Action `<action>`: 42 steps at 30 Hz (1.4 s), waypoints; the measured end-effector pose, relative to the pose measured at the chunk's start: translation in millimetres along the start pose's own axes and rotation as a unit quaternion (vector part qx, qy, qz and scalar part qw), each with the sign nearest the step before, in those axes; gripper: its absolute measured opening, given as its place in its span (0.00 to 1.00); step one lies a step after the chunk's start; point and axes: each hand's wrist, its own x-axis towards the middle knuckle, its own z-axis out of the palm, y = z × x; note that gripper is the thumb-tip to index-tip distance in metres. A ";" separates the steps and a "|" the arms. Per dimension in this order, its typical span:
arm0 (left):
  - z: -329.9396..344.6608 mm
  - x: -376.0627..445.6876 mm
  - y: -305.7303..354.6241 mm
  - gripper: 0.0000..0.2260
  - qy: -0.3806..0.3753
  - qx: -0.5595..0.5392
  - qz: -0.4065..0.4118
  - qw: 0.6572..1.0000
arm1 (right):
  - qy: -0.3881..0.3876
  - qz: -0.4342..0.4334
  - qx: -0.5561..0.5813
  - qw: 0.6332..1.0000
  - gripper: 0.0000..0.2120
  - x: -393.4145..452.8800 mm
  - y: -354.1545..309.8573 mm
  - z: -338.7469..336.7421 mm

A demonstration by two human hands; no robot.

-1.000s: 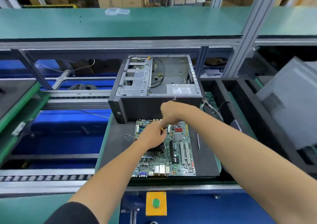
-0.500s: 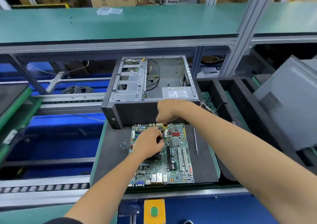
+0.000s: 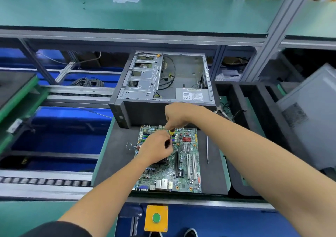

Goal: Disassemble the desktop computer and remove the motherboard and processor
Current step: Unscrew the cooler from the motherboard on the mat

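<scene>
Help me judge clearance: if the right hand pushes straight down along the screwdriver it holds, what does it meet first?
Probably the left hand, steadying the screwdriver just below the right hand; beneath that, the motherboard. Depth is unclear.

A green rectangular motherboard (image 3: 183, 166) lies flat on a dark grey foam mat (image 3: 116, 156), out of the case and just in front of it. It carries white and black expansion slots, a small silver finned heatsink, red connectors near its far edge and metal rear ports along its near edge. Part of its left half is hidden. Behind it, touching the mat's far edge, the dark grey steel desktop computer case (image 3: 163, 91) lies on its side with the open side up, showing a silver drive cage, loose black cables and a labelled power supply.
</scene>
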 end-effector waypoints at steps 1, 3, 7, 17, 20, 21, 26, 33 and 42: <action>-0.5 -0.5 0.8 0.13 0.007 0.003 0.001 1.000 | -0.005 -0.004 -0.004 1.000 0.21 0.7 -1.5 2.0; -1.9 -0.2 1.8 0.13 0.005 0.009 0.000 1.000 | -0.005 -0.011 -0.011 1.000 0.22 2.3 -3.7 2.1; -2.2 0.5 0.1 0.09 -0.020 0.016 -0.002 1.000 | 0.006 -0.022 -0.033 0.999 0.22 2.2 -4.2 -6.5; -2.6 0.7 1.3 0.11 -0.016 0.025 -0.011 0.999 | -0.006 -0.030 -0.061 0.998 0.22 -0.3 -6.6 -1.4; -2.9 2.2 0.3 0.08 -0.026 0.022 0.000 0.999 | -0.002 -0.033 -0.063 0.997 0.22 -0.9 -7.0 -10.4; -3.0 2.8 0.1 0.08 -0.029 0.019 0.001 0.999 | -0.004 -0.033 -0.065 0.997 0.22 -1.2 -6.8 -11.9; -2.6 2.6 -0.2 0.07 -0.030 0.020 0.005 0.999 | -0.010 -0.031 -0.066 0.997 0.22 -1.8 -6.2 -8.1; -4.1 1.3 1.4 0.07 -0.031 0.027 0.007 0.999 | -0.028 -0.019 -0.055 0.998 0.22 -2.4 -6.5 -6.5; -3.1 3.1 1.1 0.07 -0.036 0.044 0.008 0.998 | -0.109 -0.021 -0.020 0.994 0.07 -4.4 -1.9 -10.2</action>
